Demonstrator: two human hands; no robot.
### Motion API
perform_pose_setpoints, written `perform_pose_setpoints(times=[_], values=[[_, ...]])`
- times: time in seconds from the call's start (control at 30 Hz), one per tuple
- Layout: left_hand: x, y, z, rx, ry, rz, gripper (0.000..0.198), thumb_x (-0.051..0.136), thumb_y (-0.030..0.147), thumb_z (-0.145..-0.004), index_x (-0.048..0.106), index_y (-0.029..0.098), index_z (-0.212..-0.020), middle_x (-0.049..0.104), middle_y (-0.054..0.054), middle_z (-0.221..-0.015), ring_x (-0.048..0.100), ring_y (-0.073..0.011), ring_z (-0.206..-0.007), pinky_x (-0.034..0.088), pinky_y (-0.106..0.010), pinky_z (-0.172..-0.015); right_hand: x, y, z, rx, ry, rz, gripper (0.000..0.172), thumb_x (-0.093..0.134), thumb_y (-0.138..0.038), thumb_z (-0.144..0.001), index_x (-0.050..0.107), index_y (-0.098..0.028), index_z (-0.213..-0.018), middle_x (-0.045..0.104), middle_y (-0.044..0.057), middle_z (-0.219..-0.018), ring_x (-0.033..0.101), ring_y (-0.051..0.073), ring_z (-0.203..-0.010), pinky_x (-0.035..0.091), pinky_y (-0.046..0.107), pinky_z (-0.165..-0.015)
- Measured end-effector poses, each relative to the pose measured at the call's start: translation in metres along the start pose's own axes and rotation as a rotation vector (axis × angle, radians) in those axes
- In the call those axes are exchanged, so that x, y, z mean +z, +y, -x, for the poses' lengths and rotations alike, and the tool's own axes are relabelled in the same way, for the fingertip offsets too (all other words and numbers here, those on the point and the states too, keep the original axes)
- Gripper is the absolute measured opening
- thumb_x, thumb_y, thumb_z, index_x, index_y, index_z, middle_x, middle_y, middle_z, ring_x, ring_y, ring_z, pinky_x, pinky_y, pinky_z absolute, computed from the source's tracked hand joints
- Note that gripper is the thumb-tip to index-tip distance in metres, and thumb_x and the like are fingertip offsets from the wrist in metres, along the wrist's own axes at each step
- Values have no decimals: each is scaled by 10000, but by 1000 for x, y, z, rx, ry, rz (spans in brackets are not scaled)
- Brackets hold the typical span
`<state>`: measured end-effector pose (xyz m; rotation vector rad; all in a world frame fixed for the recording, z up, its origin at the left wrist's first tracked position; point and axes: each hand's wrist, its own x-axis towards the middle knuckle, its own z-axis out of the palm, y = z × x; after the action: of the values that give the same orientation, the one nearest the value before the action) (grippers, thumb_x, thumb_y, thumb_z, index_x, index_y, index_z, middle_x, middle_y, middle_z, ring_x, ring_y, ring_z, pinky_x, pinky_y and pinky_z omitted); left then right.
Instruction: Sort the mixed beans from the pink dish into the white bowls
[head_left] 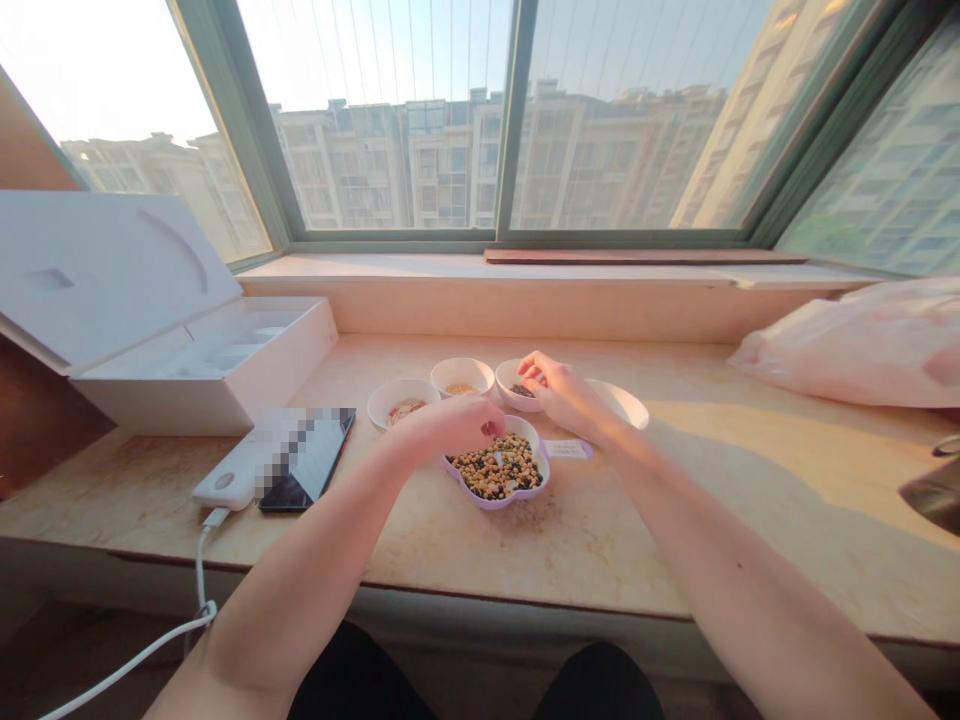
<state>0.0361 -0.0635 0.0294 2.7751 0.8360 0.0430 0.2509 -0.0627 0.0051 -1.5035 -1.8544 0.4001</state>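
Observation:
A purple-edged shaped bowl (501, 492) stands in front of me, filled with mixed yellow and black beans (491, 465). My left hand (474, 424) hangs over its back left rim, fingers curled together; whatever they pinch is hidden. Behind it, my right hand (553, 385) reaches over a small white bowl (517, 404) of dark beans (523, 390), its fingertips bent together at the bowl's mouth. Whether a bean is between them is too small to tell. Another white bowl (463, 366) holds yellow beans, and a third (377, 408) contains pale and reddish pieces.
A white dish (626, 402) lies partly behind my right wrist, near a purple label-like tab (568, 450). To the left are an open white box (277, 375), a phone (315, 465) and a cabled power bank (229, 480). A plastic bag (855, 345) rests at right.

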Motion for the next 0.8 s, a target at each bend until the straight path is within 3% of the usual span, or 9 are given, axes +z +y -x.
perform_pose_setpoints(times=[0.1, 0.2, 0.5, 0.8], values=[[-2, 8, 2, 15, -135, 7, 295, 554, 72, -812, 784, 202, -945, 770, -35, -956, 612, -153, -752, 410, -272, -666, -2, 4, -1, 23, 34, 137, 137, 534, -250, -918, 642, -246, -1002, 720, 40, -922, 639, 212, -821, 413, 305, -684], [-1, 9, 1, 24, -182, 11, 303, 563, 79, -807, 784, 193, -980, 779, -42, -1019, 637, -158, -810, 409, -265, -660, -2, 8, -2, 38, 52, 206, 173, 536, -232, -910, 669, -244, -1020, 736, 48, -911, 645, 219, -801, 401, 298, -651], [5, 9, -2, -7, -165, 43, 256, 549, 137, -842, 789, 188, -915, 769, -44, -981, 627, -160, -801, 429, -273, -711, -5, 11, -3, 40, 90, 196, 188, 544, -203, -919, 690, -226, -1037, 754, 68, -1035, 653, 217, -868, 437, 297, -724], [5, 11, -6, -21, -197, 17, 221, 544, 133, -839, 762, 172, -834, 728, -32, -865, 592, -150, -729, 406, -279, -662, -6, 5, -1, 40, 74, 177, 152, 569, -221, -902, 674, -226, -1012, 728, 50, -953, 626, 211, -840, 438, 294, -709]])
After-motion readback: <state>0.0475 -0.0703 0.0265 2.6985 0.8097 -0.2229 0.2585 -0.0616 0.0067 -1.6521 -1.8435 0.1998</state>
